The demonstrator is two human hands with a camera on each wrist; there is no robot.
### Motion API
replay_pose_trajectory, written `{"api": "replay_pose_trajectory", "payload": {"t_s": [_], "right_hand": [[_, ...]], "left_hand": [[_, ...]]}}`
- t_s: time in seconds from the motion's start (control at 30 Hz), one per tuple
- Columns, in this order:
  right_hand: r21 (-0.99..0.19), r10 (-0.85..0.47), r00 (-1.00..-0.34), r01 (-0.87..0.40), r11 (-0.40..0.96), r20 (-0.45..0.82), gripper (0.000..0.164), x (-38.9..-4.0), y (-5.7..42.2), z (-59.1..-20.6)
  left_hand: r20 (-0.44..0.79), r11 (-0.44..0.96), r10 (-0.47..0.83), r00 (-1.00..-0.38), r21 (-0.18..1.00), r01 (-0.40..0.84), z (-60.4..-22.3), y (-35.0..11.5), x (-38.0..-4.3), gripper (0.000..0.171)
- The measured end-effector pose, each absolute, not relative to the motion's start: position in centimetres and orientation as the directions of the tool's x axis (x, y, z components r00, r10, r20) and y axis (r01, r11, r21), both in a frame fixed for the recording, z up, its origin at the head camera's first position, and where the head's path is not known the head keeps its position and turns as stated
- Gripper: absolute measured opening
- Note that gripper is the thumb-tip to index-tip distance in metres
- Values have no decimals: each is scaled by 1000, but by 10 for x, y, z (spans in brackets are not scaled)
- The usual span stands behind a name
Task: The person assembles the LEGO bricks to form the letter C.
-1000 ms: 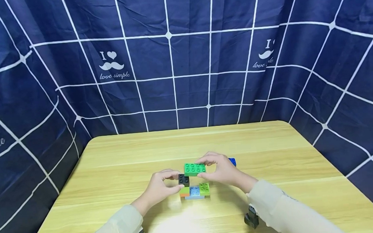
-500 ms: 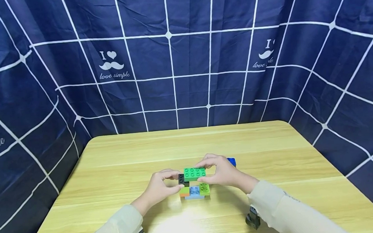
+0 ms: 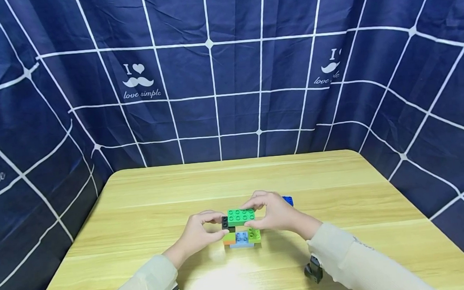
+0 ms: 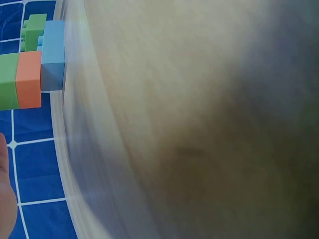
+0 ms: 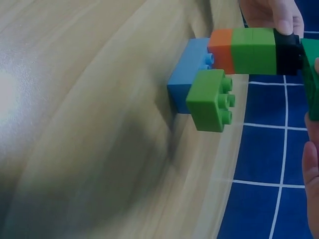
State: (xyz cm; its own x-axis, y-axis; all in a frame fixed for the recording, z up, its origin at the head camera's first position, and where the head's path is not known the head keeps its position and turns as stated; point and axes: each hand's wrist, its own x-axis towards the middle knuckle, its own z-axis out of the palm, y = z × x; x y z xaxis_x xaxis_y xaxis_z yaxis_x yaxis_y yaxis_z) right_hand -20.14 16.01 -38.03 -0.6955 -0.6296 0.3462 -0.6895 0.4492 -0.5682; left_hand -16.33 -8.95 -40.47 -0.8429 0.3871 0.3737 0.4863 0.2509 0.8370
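My right hand (image 3: 272, 213) pinches a green eight-stud building brick (image 3: 241, 216) by its right end. The brick's left end overlaps the black brick (image 3: 225, 223) in the head view; in the right wrist view it sits right at that brick's studs. My left hand (image 3: 197, 232) pinches the black brick between thumb and fingers. Below it stand a lime green brick (image 5: 253, 51) and an orange brick (image 5: 221, 51), stacked on one end of a light blue brick (image 5: 188, 74). Another lime brick (image 5: 207, 99) sits on the light blue brick's other end.
A dark blue brick (image 3: 288, 201) lies behind my right hand, partly hidden by it. The wooden table (image 3: 158, 186) reaches back to a dark blue curtain (image 3: 238, 113) with white lines. A dark device (image 3: 313, 269) hangs at my right wrist.
My right hand has lowered the green brick toward me and slightly left, so it now covers part of the black brick. My left hand stays in place on the black brick.
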Motion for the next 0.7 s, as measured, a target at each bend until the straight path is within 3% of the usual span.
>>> {"api": "replay_pose_trajectory", "payload": {"t_s": [0.27, 0.7], "right_hand": [[-579, -644, -696, -680, 449, 318, 34, -199, 159, -374], [-594, -649, -725, -633, 497, 229, 31, -197, 156, -367]], "left_hand": [[387, 260, 383, -839, 826, 500, -406, -90, -164, 27], [397, 266, 380, -836, 818, 510, -439, -93, -182, 27]]}}
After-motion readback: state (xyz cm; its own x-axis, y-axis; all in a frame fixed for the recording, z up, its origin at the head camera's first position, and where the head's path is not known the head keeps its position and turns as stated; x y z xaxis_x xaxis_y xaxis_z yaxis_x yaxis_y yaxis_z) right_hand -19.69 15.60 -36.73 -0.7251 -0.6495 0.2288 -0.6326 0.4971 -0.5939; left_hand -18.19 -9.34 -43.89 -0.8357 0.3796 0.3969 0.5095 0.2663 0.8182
